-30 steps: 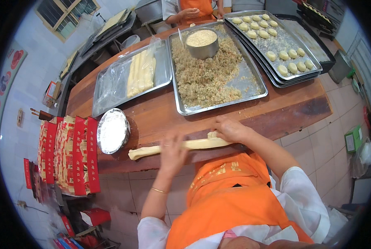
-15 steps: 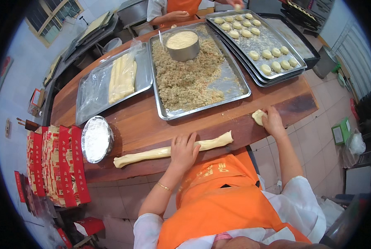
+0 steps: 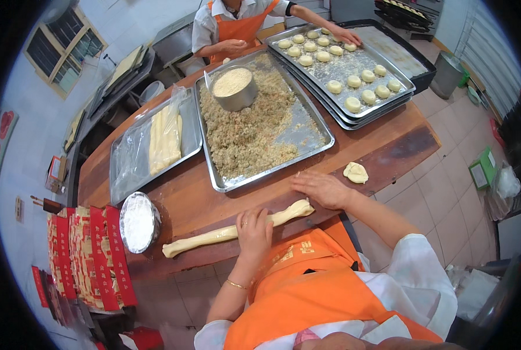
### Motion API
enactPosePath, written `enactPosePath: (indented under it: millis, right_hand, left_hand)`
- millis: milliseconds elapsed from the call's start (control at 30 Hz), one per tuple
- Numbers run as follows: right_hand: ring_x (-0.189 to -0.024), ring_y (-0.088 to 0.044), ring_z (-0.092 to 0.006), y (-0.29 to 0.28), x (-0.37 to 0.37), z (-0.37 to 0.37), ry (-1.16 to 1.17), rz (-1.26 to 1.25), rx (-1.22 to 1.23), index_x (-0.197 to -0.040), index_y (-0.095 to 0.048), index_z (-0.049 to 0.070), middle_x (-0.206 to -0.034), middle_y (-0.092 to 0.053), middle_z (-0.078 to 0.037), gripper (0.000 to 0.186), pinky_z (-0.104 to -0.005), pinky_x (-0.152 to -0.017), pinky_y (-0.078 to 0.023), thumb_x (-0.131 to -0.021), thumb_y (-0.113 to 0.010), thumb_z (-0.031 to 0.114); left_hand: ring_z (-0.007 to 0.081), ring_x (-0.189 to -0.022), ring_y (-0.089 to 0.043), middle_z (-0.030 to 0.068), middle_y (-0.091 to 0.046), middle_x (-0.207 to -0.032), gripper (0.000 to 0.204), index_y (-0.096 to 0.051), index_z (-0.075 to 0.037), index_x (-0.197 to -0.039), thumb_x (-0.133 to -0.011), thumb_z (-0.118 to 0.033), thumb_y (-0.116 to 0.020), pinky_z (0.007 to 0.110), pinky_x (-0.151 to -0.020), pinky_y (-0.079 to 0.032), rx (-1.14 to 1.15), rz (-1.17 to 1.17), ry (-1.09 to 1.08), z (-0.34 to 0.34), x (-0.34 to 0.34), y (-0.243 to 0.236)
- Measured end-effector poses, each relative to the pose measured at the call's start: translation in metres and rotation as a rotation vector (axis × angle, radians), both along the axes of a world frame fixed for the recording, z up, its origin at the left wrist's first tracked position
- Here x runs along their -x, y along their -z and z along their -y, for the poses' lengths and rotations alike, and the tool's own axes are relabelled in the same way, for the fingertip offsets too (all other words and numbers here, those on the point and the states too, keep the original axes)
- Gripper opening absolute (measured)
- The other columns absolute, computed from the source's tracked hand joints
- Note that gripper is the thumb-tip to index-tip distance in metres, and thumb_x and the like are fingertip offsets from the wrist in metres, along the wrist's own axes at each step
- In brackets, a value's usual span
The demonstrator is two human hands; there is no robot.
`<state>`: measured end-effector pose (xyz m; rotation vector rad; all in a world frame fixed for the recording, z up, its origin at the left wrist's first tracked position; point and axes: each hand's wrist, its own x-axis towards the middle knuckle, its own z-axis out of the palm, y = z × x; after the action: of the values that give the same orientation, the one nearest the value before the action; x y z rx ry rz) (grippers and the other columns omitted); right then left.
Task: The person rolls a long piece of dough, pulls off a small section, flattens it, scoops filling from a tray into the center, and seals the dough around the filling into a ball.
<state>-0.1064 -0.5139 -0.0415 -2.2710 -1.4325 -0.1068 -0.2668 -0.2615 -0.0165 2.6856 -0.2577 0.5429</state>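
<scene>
A long roll of pale dough (image 3: 216, 235) lies along the table's near edge. My left hand (image 3: 254, 232) is curled over its right half, gripping it. Just beyond the roll's right end, my right hand (image 3: 320, 189) rests palm down on the wood, fingers stretched out and holding nothing. A small flattened dough piece (image 3: 355, 172) lies on the table to the right of that hand, apart from it. Left of the roll stands a metal bowl of white flour (image 3: 138, 221).
A large tray of crumbly filling (image 3: 254, 134) holds a round metal pot (image 3: 235, 93). Left of it, a tray (image 3: 195, 143) carries dough strips under plastic. At the far right, stacked trays (image 3: 409, 87) bear round dough pieces, with a co-worker's hand (image 3: 345, 36) over them. Red packages (image 3: 91, 256) stand lower left.
My right hand has let go of the small dough piece and moved left toward the roll. The co-worker's hand has reached farther over the tray. The whole view has shifted slightly.
</scene>
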Motion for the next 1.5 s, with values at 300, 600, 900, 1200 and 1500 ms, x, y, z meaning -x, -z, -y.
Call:
enactPosePath:
  millis: [300, 600, 900, 1200, 1500]
  right_hand:
    - [-0.104, -0.064, -0.0297, -0.027, 0.024, -0.075, 0.206, 0.08, -0.446, -0.112, -0.069, 0.007, -0.112, -0.07, -0.009, 0.034, -0.0433, -0.093, -0.049, -0.079, -0.064, 0.004]
    - [-0.143, -0.036, -0.0365, -0.027, 0.112, -0.057, -0.057, -0.133, 0.052, -0.147, -0.04, 0.0, -0.153, -0.039, -0.023, 0.078, -0.0508, -0.119, -0.026, -0.088, -0.067, 0.042]
    - [-0.149, -0.025, -0.0347, -0.036, 0.035, -0.098, 0.265, 0.232, 0.103, -0.152, -0.038, 0.009, -0.159, -0.031, -0.018, 0.076, -0.0504, -0.122, -0.018, -0.088, -0.069, 0.037]
    - [-0.148, -0.028, -0.032, -0.043, 0.081, -0.096, 0.154, 0.07, 0.165, -0.15, -0.038, 0.004, -0.158, -0.033, -0.018, 0.078, -0.0489, -0.122, -0.02, -0.088, -0.069, 0.038]
    - [-0.145, -0.035, -0.036, -0.026, 0.128, -0.168, -0.337, -0.085, 0.106, -0.149, -0.037, 0.0, -0.155, -0.037, -0.021, 0.079, -0.0499, -0.12, -0.027, -0.088, -0.068, 0.04]
  left_hand:
    - [0.0361, -0.136, -0.045, 0.019, -0.054, -0.14, 0.041, -0.057, 0.0, -0.133, -0.096, -0.018, -0.055, 0.052, -0.114, -0.029, 0.006, 0.026, -0.205, 0.001, -0.03, 0.008]
    - [0.0275, -0.145, -0.037, 0.0138, -0.045, -0.152, 0.057, -0.05, -0.007, -0.143, -0.092, -0.029, -0.061, 0.05, -0.116, -0.028, -0.191, -0.206, 0.078, -0.004, 0.05, 0.01]
    - [0.0323, -0.143, -0.036, 0.0166, -0.046, -0.15, 0.07, -0.044, -0.001, -0.145, -0.09, -0.038, -0.066, 0.049, -0.116, -0.029, -0.201, -0.055, -0.116, -0.035, -0.027, 0.01]
    - [0.0308, -0.141, -0.041, 0.0193, -0.052, -0.144, 0.052, -0.052, -0.003, -0.138, -0.09, -0.019, -0.061, 0.048, -0.116, -0.03, -0.072, 0.035, -0.09, -0.086, 0.041, 0.011]
    - [0.0304, -0.145, -0.036, 0.0156, -0.043, -0.154, 0.064, -0.045, -0.002, -0.145, -0.09, -0.028, -0.063, 0.049, -0.119, -0.024, -0.156, -0.217, -0.093, -0.108, 0.107, 0.017]
